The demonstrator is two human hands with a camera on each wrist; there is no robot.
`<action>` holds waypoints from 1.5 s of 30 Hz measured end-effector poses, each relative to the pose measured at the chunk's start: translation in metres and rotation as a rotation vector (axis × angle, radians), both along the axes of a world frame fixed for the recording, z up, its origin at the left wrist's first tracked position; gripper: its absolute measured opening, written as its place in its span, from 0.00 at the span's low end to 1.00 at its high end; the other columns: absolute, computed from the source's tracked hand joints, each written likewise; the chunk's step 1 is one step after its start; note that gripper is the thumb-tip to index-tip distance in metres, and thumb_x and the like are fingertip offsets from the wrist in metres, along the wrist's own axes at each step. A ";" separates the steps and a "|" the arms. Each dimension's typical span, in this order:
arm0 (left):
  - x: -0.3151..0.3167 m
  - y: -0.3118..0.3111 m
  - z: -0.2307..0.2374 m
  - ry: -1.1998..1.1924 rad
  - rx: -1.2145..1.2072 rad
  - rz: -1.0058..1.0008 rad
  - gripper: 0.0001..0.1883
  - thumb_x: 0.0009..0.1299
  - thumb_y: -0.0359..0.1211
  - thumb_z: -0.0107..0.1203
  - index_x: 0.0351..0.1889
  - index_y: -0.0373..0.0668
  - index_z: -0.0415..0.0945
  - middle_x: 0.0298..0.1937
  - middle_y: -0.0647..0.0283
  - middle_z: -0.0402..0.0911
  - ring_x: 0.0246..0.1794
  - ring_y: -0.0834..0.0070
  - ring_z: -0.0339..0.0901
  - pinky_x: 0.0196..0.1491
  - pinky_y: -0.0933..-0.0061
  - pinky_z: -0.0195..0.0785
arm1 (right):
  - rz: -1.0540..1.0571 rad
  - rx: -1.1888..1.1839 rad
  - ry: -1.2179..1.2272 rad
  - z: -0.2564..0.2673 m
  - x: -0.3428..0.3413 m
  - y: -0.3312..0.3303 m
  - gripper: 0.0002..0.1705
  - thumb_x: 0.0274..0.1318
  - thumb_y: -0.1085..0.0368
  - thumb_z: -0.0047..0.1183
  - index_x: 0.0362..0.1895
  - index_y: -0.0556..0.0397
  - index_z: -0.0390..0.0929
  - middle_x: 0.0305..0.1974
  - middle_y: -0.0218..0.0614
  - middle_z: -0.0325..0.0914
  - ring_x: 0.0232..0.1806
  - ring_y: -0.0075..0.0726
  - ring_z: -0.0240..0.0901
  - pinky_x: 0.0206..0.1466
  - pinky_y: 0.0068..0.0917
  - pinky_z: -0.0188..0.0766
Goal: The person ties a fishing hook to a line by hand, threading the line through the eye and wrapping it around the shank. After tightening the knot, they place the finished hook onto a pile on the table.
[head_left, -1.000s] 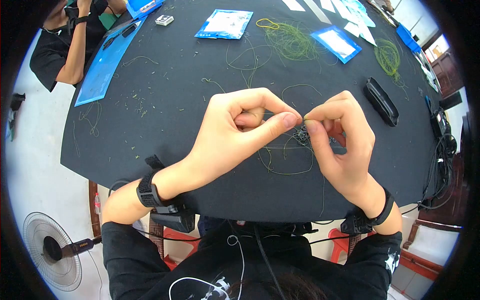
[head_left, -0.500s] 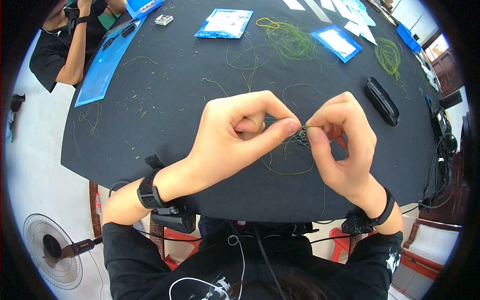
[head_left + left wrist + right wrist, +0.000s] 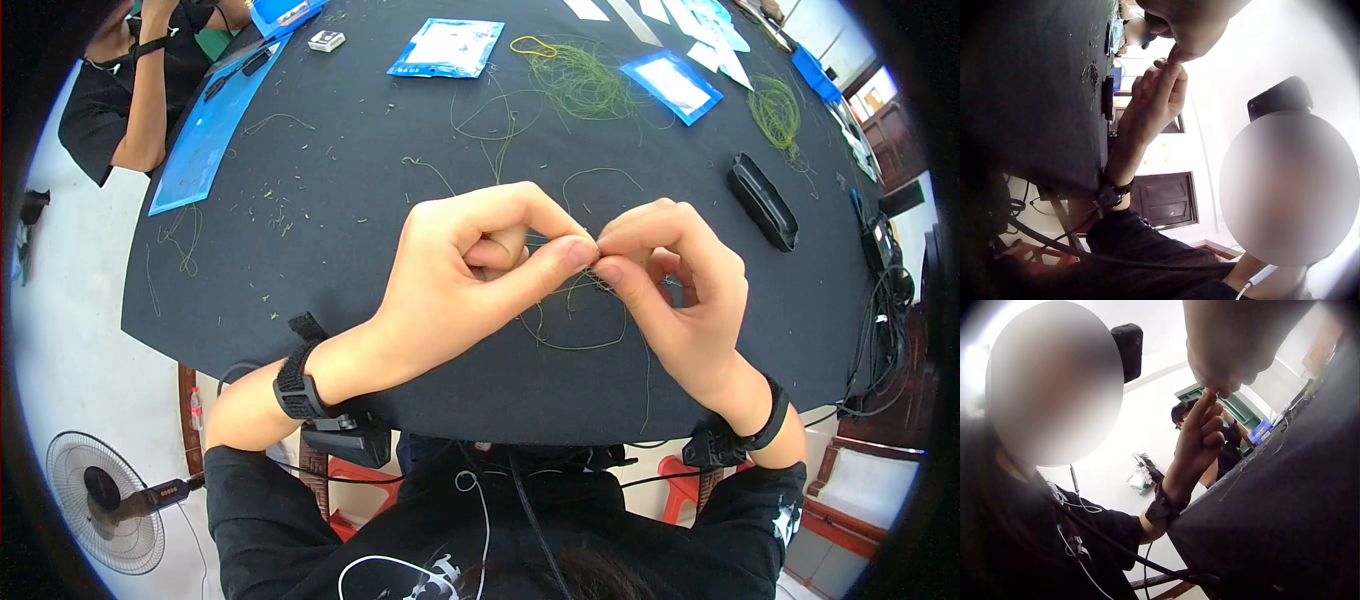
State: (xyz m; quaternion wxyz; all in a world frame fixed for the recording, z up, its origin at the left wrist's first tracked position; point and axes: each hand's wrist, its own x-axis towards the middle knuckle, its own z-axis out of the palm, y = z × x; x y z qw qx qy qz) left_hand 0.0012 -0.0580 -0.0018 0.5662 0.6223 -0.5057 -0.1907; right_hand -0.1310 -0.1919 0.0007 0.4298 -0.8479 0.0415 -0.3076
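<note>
Thin green line (image 3: 583, 348) curves over the black table below the hands in the head view. The left hand (image 3: 455, 275) pinches a strand between thumb and index finger. Against its fingertips, the right hand (image 3: 690, 275) also has thumb and index finger pinched on the strand; the exact point is hidden by the fingers. Under the fingertips lies a small tangle of dark pieces, mostly covered. Both wrist views show the two hands meeting at the fingertips, the right hand (image 3: 1157, 94) in one and the left hand (image 3: 1200, 437) in the other.
Behind the hands are coils of green line (image 3: 590, 85), blue-and-white packets (image 3: 447, 48) and a black tray (image 3: 763, 203). A blue mat (image 3: 205, 140) lies at the left, beside another seated person (image 3: 140, 100). Small clippings dot the black table (image 3: 330, 250).
The right hand has moved left, closing the small gap, so its fingertips now meet the left hand's. Both hands sit slightly lower than a second ago, and the left has barely shifted.
</note>
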 end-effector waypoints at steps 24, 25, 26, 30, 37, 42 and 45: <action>0.000 -0.001 0.001 0.201 0.090 -0.144 0.09 0.68 0.32 0.51 0.39 0.38 0.78 0.22 0.76 0.72 0.16 0.97 0.53 0.17 0.90 0.39 | -0.028 -0.341 -0.179 0.008 0.000 -0.004 0.13 0.31 0.80 0.57 0.28 0.57 0.74 0.23 0.34 0.72 0.23 0.32 0.70 0.24 0.23 0.67; 0.000 -0.001 0.000 0.234 0.091 -0.149 0.09 0.68 0.32 0.51 0.38 0.38 0.78 0.22 0.76 0.72 0.16 0.97 0.52 0.17 0.90 0.39 | -0.027 -0.342 -0.179 0.008 0.000 -0.004 0.13 0.31 0.80 0.57 0.28 0.57 0.74 0.23 0.34 0.72 0.23 0.32 0.70 0.24 0.23 0.67; 0.000 -0.001 0.000 0.267 0.091 -0.154 0.08 0.68 0.32 0.51 0.38 0.38 0.77 0.22 0.76 0.72 0.15 0.97 0.52 0.17 0.90 0.39 | -0.031 -0.370 -0.181 0.008 0.000 -0.003 0.13 0.31 0.80 0.57 0.27 0.57 0.74 0.22 0.34 0.71 0.22 0.33 0.69 0.23 0.23 0.66; 0.001 -0.001 0.000 0.246 0.088 -0.127 0.07 0.66 0.31 0.52 0.37 0.38 0.77 0.18 0.79 0.66 0.15 0.96 0.50 0.18 0.89 0.39 | -0.049 -0.453 -0.207 0.005 0.002 -0.004 0.13 0.30 0.80 0.57 0.27 0.57 0.74 0.20 0.35 0.69 0.20 0.34 0.67 0.21 0.25 0.64; 0.001 -0.002 -0.002 0.196 0.076 -0.065 0.05 0.62 0.28 0.58 0.35 0.38 0.78 0.15 0.83 0.53 0.16 0.95 0.46 0.21 0.88 0.40 | -0.034 -0.543 -0.214 0.005 0.003 -0.005 0.12 0.31 0.79 0.60 0.27 0.57 0.74 0.19 0.34 0.67 0.19 0.33 0.66 0.19 0.26 0.62; -0.001 -0.001 0.000 0.234 0.091 -0.033 0.04 0.61 0.28 0.58 0.33 0.38 0.77 0.15 0.84 0.53 0.16 0.95 0.46 0.21 0.88 0.40 | -0.047 -0.446 -0.209 0.004 0.002 -0.004 0.12 0.32 0.78 0.60 0.26 0.57 0.74 0.18 0.33 0.66 0.18 0.32 0.64 0.19 0.25 0.60; 0.000 -0.001 -0.001 0.223 0.065 -0.029 0.04 0.61 0.28 0.58 0.33 0.38 0.77 0.15 0.83 0.53 0.16 0.95 0.46 0.21 0.89 0.41 | -0.044 -0.414 -0.157 0.007 0.000 -0.003 0.11 0.32 0.79 0.60 0.26 0.57 0.74 0.18 0.33 0.66 0.17 0.31 0.64 0.19 0.25 0.60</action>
